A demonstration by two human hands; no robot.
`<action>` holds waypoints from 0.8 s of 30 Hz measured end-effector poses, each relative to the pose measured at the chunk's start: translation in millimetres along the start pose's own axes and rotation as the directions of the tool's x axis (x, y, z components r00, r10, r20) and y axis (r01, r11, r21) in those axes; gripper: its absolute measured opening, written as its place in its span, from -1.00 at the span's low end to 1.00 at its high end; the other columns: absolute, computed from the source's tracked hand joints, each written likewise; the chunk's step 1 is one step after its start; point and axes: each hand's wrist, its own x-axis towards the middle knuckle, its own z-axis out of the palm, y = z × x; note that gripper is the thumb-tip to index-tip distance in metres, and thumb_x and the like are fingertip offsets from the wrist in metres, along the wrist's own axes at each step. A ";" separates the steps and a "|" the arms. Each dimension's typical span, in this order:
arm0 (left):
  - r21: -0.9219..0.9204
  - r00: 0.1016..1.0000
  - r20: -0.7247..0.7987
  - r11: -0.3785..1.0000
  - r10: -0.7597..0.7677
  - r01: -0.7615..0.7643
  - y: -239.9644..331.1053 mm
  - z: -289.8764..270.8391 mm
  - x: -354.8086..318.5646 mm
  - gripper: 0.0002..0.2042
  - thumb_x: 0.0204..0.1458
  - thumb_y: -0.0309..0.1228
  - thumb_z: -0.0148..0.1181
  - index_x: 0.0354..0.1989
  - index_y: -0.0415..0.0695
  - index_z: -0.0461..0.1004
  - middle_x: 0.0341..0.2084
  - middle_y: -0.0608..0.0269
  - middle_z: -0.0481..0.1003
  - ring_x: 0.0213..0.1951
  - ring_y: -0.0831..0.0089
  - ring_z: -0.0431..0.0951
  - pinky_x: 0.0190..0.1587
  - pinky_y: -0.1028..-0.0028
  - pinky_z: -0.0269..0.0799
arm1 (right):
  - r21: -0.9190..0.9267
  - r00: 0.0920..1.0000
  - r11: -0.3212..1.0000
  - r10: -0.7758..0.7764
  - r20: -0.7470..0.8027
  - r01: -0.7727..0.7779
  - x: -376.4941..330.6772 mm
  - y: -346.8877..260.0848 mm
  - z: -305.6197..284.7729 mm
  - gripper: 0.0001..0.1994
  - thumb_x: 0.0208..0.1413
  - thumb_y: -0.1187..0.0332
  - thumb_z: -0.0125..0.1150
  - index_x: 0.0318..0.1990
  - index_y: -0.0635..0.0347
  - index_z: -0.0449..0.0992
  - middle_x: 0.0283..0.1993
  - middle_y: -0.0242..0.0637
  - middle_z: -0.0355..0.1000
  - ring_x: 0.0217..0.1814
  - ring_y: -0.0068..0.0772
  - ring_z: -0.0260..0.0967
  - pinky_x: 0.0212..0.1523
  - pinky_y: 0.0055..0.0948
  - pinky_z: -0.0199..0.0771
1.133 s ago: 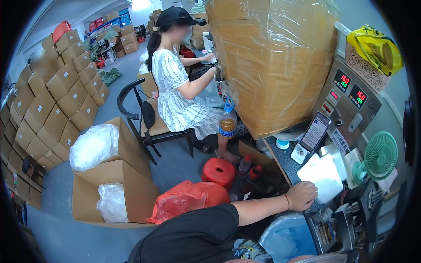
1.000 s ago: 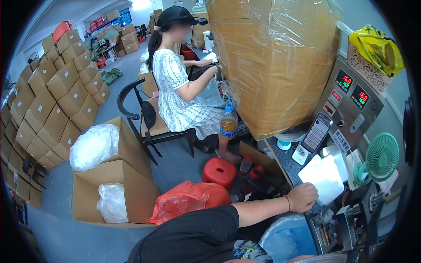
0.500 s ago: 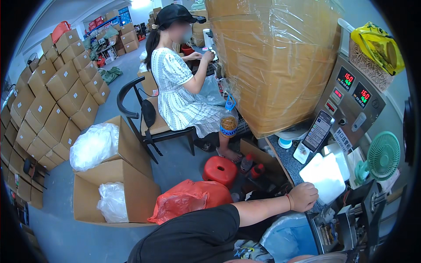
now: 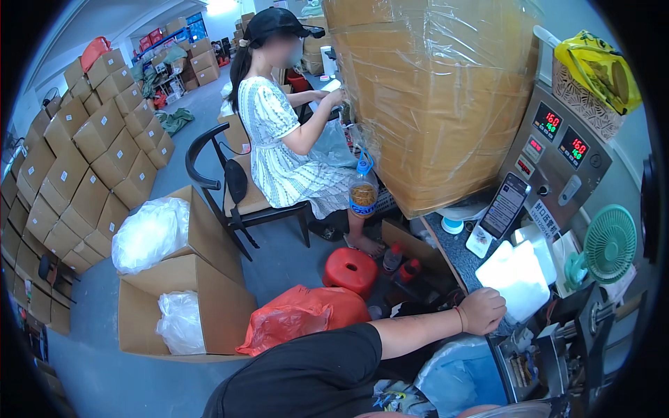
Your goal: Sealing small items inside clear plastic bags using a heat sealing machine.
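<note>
My left hand (image 4: pixel 483 311) is closed, its fingers curled under beside the lower left edge of a stack of white sheets (image 4: pixel 513 282) on the counter. Whatever the fingers hold, if anything, is hidden. Below the forearm stands a bin with a pale blue liner (image 4: pixel 463 380). To the right of it are metal machine parts (image 4: pixel 557 355). Only a strip of bare skin shows at the bottom edge, and my right hand cannot be made out. A phone (image 4: pixel 506 205) leans upright behind the sheets, next to a green fan (image 4: pixel 610 245).
A co-worker in a patterned dress (image 4: pixel 293 167) sits on a chair beside a tall taped carton (image 4: pixel 432 104). A red stool (image 4: pixel 350 273), a red plastic bag (image 4: pixel 306 317) and an open carton (image 4: pixel 226 306) stand on the floor. Stacked cartons (image 4: pixel 77 174) line the left.
The co-worker's hands have shifted slightly, and a pale item now shows between them. My left hand keeps its closed shape and place.
</note>
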 end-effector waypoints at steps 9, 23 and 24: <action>0.014 0.996 0.071 0.999 -0.051 0.050 2.9 -1.5 -0.2 -0.73 -0.09 -0.41 0.18 -0.18 -0.18 0.49 -0.18 0.12 0.44 -0.08 0.17 0.46 0.00 0.26 0.39 | 0.009 1.000 1.000 0.028 0.006 -0.028 -0.1 -5.3 -2.6 -0.75 0.30 0.30 0.08 -0.15 0.30 0.61 -0.21 0.04 0.53 -0.19 0.13 0.46 -0.12 -0.04 0.47; 0.207 0.889 0.351 0.950 -0.296 0.234 30.7 -13.5 -12.8 -0.22 0.04 0.11 0.18 0.30 -0.25 0.29 0.34 -0.13 0.22 0.42 -0.02 0.10 0.46 0.07 -0.10 | 0.264 0.555 0.657 -0.283 -0.782 0.706 12.6 33.3 52.2 -0.77 0.27 0.34 0.07 -0.12 0.28 0.59 -0.16 0.06 0.52 -0.13 0.17 0.44 -0.09 0.00 0.47; 0.283 0.846 0.445 0.942 -0.294 0.179 43.5 -37.6 -3.2 -0.33 0.06 0.03 0.17 0.23 -0.22 0.36 0.28 -0.11 0.28 0.38 0.01 0.17 0.41 0.06 0.00 | 0.217 0.581 0.710 -0.320 -0.749 0.670 7.0 42.9 58.1 -0.78 0.26 0.34 0.09 -0.12 0.27 0.60 -0.16 0.05 0.52 -0.13 0.17 0.44 -0.09 0.00 0.47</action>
